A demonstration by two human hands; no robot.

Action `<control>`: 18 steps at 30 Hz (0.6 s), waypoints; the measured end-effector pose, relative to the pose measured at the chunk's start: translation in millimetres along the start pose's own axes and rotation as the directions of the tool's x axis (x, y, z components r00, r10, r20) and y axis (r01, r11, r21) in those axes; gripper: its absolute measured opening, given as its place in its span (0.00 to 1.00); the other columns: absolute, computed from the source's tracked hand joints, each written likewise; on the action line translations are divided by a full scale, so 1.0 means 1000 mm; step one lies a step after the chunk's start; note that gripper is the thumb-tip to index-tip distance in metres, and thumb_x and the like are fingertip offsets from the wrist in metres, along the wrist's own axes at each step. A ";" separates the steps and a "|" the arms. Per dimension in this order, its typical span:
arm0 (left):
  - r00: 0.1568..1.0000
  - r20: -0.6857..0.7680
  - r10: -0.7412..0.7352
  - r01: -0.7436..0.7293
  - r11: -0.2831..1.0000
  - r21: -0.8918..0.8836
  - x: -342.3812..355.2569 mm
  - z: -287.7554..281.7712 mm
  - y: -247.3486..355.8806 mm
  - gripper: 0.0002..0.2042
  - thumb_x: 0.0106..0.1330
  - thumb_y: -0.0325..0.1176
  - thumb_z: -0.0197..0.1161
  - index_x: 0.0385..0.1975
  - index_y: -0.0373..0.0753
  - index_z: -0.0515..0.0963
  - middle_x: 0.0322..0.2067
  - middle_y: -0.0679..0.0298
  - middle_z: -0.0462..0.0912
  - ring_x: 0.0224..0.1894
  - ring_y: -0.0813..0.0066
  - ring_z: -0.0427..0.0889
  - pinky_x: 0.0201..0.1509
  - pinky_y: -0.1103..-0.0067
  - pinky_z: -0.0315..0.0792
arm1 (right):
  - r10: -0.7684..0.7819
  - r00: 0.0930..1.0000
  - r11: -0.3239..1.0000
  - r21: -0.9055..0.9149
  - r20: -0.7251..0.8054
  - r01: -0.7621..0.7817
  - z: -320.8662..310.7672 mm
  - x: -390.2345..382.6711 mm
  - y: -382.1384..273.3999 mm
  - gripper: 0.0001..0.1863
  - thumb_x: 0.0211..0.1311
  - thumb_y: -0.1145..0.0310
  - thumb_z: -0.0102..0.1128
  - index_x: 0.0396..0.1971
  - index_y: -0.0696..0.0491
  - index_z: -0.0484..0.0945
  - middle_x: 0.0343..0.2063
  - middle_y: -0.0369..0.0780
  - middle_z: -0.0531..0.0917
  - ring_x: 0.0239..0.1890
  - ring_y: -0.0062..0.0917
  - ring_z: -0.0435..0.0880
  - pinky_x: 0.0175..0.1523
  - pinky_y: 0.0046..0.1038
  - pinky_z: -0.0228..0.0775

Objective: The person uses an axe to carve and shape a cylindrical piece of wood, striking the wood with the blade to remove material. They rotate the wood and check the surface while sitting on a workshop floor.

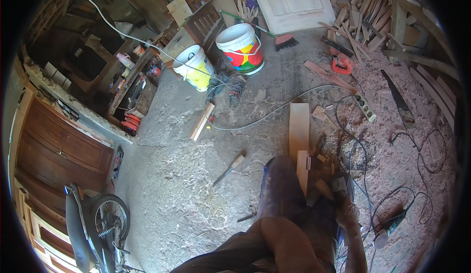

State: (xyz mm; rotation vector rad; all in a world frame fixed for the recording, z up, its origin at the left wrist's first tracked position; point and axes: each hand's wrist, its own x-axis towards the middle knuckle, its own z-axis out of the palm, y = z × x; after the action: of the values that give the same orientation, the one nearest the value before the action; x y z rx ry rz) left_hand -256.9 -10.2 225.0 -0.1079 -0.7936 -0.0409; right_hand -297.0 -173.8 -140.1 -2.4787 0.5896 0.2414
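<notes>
My right hand is low at the right, its fingers closed around a dark tool whose kind is too blurred to tell. Next to that tool are small brown wood pieces. A pale narrow wooden piece with a notched edge lies beside my bent knee, over the near end of a wider flat board. My left arm crosses the lower middle, but its hand is hidden. On the floor to the left lies a chisel-like tool with a wooden handle.
Black cables loop over wood shavings at the right, near a power strip and handsaw. Two buckets, a broom and stacked offcuts stand farther back. A motorcycle is at the left.
</notes>
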 end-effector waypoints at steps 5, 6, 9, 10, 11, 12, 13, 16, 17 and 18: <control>0.999 0.010 -0.030 0.032 0.976 -0.215 -0.001 0.006 -0.013 0.27 0.75 0.42 0.57 0.72 0.69 0.62 0.67 0.73 0.68 0.55 0.60 0.75 0.53 0.75 0.74 | -0.021 0.999 0.999 0.043 -0.040 0.023 0.009 0.003 0.014 0.23 0.55 0.66 0.58 0.49 0.53 0.62 0.32 0.61 0.83 0.37 0.64 0.81 0.43 0.62 0.71; 0.999 0.022 -0.049 0.053 0.954 -0.294 0.000 0.006 -0.012 0.27 0.74 0.42 0.57 0.72 0.69 0.62 0.67 0.73 0.69 0.55 0.60 0.75 0.53 0.75 0.74 | -0.028 0.998 0.999 0.044 -0.047 0.031 0.009 0.002 0.014 0.22 0.55 0.66 0.58 0.48 0.52 0.63 0.32 0.61 0.83 0.37 0.64 0.81 0.43 0.62 0.71; 0.965 0.076 -0.252 0.255 0.824 -0.506 0.018 0.006 0.007 0.26 0.75 0.42 0.57 0.72 0.70 0.64 0.67 0.72 0.69 0.54 0.60 0.76 0.52 0.73 0.75 | -0.025 0.998 0.997 0.065 -0.065 0.029 0.014 0.004 0.019 0.22 0.54 0.66 0.58 0.48 0.52 0.63 0.32 0.61 0.83 0.36 0.64 0.81 0.43 0.62 0.71; 0.923 0.086 -0.375 0.363 0.772 -0.523 0.029 0.006 0.021 0.25 0.75 0.42 0.57 0.71 0.70 0.64 0.67 0.71 0.69 0.53 0.60 0.76 0.50 0.71 0.76 | -0.020 0.999 0.998 0.060 -0.047 0.023 0.012 0.003 0.015 0.22 0.54 0.66 0.58 0.48 0.52 0.63 0.32 0.61 0.83 0.36 0.64 0.81 0.43 0.62 0.71; 0.865 0.103 -0.492 0.463 0.701 -0.542 0.036 0.005 0.031 0.25 0.75 0.42 0.56 0.71 0.70 0.65 0.67 0.70 0.69 0.52 0.60 0.77 0.49 0.69 0.77 | -0.012 0.999 0.998 0.053 -0.034 0.014 0.008 0.003 0.009 0.22 0.54 0.66 0.58 0.48 0.52 0.63 0.32 0.61 0.83 0.36 0.64 0.81 0.43 0.62 0.71; 0.867 0.086 -0.491 0.461 0.725 -0.511 0.034 0.003 0.031 0.24 0.76 0.42 0.56 0.70 0.70 0.66 0.68 0.70 0.69 0.52 0.59 0.77 0.48 0.68 0.77 | -0.004 1.000 0.999 0.047 -0.021 0.005 0.006 0.002 0.006 0.22 0.54 0.66 0.58 0.48 0.52 0.63 0.32 0.61 0.82 0.36 0.64 0.81 0.43 0.62 0.71; 0.869 0.073 -0.489 0.460 0.744 -0.484 0.032 0.000 0.031 0.23 0.76 0.43 0.55 0.70 0.69 0.67 0.68 0.69 0.68 0.51 0.58 0.77 0.48 0.66 0.78 | -0.009 1.000 0.999 0.047 -0.025 0.010 0.005 0.002 0.005 0.22 0.54 0.66 0.58 0.48 0.52 0.63 0.32 0.61 0.83 0.36 0.64 0.81 0.43 0.62 0.71; 0.962 -0.009 -0.274 0.255 0.906 -0.337 0.016 -0.006 0.019 0.22 0.77 0.44 0.54 0.69 0.68 0.68 0.69 0.71 0.67 0.52 0.55 0.77 0.48 0.64 0.78 | -0.007 0.999 0.999 0.045 -0.034 0.008 0.002 0.001 0.006 0.22 0.55 0.66 0.58 0.48 0.52 0.63 0.32 0.61 0.83 0.36 0.64 0.81 0.43 0.62 0.71; 0.947 -0.028 -0.320 0.287 0.883 -0.371 0.018 -0.006 0.025 0.22 0.77 0.44 0.54 0.69 0.68 0.68 0.70 0.72 0.67 0.53 0.54 0.76 0.49 0.64 0.78 | 0.007 0.999 0.999 0.043 -0.036 -0.005 0.000 0.001 0.009 0.22 0.55 0.66 0.58 0.48 0.52 0.63 0.32 0.61 0.83 0.36 0.64 0.81 0.43 0.62 0.71; 0.930 -0.044 -0.365 0.323 0.869 -0.374 0.022 0.002 0.030 0.22 0.77 0.43 0.55 0.69 0.68 0.68 0.70 0.72 0.67 0.53 0.53 0.76 0.49 0.63 0.78 | -0.005 1.000 0.998 0.059 -0.027 0.006 -0.002 0.001 0.000 0.22 0.55 0.66 0.58 0.48 0.52 0.63 0.32 0.61 0.83 0.36 0.64 0.81 0.43 0.62 0.71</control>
State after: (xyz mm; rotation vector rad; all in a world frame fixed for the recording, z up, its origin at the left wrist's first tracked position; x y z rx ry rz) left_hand -240.3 20.1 239.4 -0.3097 -0.6758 -0.5328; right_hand -296.3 -175.3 -139.0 -2.4300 0.5928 0.1866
